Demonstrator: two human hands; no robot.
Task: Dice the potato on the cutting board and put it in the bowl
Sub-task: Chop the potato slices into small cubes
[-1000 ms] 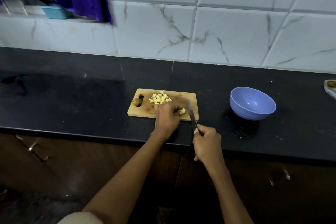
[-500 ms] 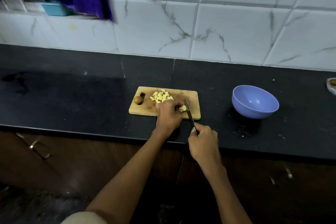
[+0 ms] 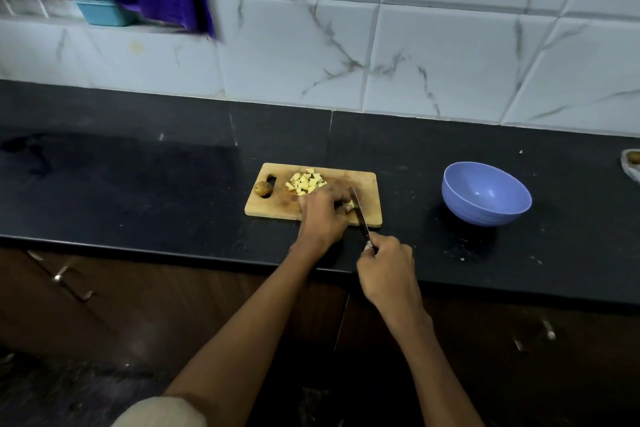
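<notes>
on cutting board (image 3: 369,196), potato piece (image 3: 349,206) under left grip's (image 3: 320,213) pinch, knife (image 3: 360,213) in right fist (image 3: 386,272)

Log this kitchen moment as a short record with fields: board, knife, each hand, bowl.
board: wooden cutting board on the black counter, with a pile of diced potato
knife: knife, blade beside the potato piece
left hand: left hand holds the potato piece
right hand: right hand grips the knife handle
bowl: blue bowl, right of board, looks empty

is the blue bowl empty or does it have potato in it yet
Empty. The bowl sits upright on the counter with a bare blue interior; the diced potato pieces lie piled on the cutting board.
</notes>
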